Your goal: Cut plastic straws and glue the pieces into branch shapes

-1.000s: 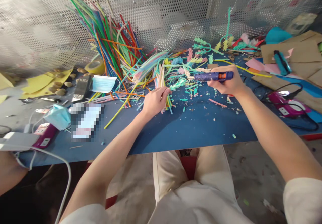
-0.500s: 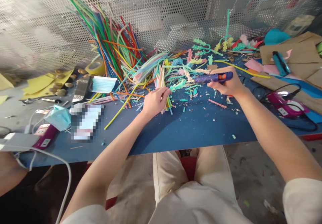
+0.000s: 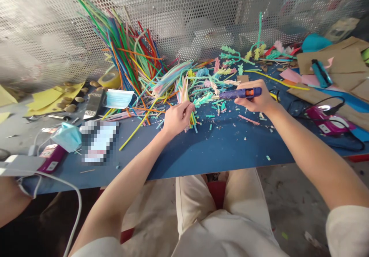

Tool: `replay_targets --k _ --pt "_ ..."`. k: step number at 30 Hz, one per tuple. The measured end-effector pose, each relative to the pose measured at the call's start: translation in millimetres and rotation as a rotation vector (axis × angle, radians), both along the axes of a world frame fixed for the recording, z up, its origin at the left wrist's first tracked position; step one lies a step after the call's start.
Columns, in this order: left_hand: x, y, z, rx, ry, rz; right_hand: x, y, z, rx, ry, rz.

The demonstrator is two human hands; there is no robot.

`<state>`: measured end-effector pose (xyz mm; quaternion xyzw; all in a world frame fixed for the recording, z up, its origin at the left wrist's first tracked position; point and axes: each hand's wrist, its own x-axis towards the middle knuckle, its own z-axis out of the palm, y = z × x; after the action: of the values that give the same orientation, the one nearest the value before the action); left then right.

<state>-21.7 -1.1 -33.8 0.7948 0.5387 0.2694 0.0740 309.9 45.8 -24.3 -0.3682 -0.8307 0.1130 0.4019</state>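
My right hand [image 3: 255,97] is wrapped round a dark blue glue gun [image 3: 238,93], its nozzle pointing left. Pinched in my left hand [image 3: 180,115] is a mint-green sprig made of small straw-like pieces [image 3: 203,100], which sticks out to the right of my fingers. The nozzle is close to the sprig's right end; I cannot tell whether they touch. Behind and below my left hand lie pale straw-like strips [image 3: 183,89]. Small cut green bits [image 3: 221,106] are scattered under the gun.
A tall bundle of coloured strips [image 3: 127,53] leans on the perforated metal screen [image 3: 201,22]. To the left lie a blue face mask [image 3: 118,98], a blurred-out phone [image 3: 100,143] and a purple power strip [image 3: 53,159]. Brown cardboard [image 3: 331,62] and another power strip [image 3: 328,120] are on the right.
My right hand has shifted slightly left with the glue gun, bringing its nozzle nearer the sprig. My left hand stays almost in place, still holding the sprig.
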Motion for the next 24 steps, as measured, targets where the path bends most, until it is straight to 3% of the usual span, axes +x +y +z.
replay_targets --k 4,24 --pt "-0.1 -0.3 -0.9 -0.003 0.011 -0.006 -1.4 0.2 0.6 0.004 0.024 0.079" --pt "-0.2 0.2 -3.2 0.003 -0.014 -0.018 -0.9 -2.5 4.3 -0.02 -0.025 0.049"
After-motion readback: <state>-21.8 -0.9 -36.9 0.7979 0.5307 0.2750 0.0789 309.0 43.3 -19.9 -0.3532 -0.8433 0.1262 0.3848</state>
